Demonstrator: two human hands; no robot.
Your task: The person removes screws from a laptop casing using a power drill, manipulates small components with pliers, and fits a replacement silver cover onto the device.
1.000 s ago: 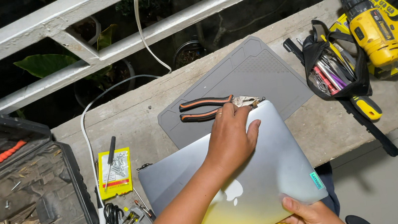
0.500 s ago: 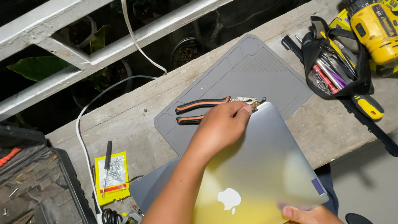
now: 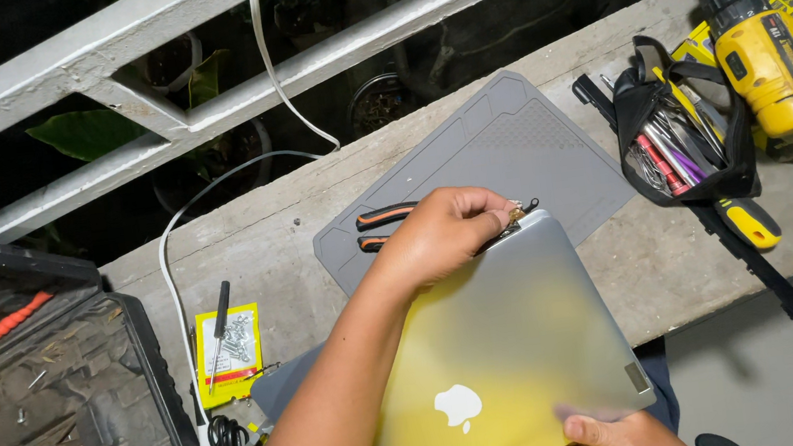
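A silver laptop point(image 3: 512, 340), closed, is tilted up toward me over the concrete ledge point(image 3: 663, 261). My left hand point(image 3: 444, 237) curls over its far edge, right above orange-handled pliers point(image 3: 384, 217) that lie on a grey work mat point(image 3: 528, 141). The hand hides most of the pliers, and only the handles and the jaw tips show. My right hand point(image 3: 624, 434) grips the laptop's near right corner at the bottom of the view.
An open black tool case point(image 3: 45, 397) with small parts sits at left. A yellow screw packet point(image 3: 229, 349) with a black screwdriver point(image 3: 218, 326) lies beside it. At right are a black tool pouch point(image 3: 679, 143), a yellow drill point(image 3: 764, 57) and a white cable point(image 3: 270, 57).
The laptop has risen and come closer to me. My left hand has closed its fingers over the laptop's far edge. My right hand stays at the near corner.
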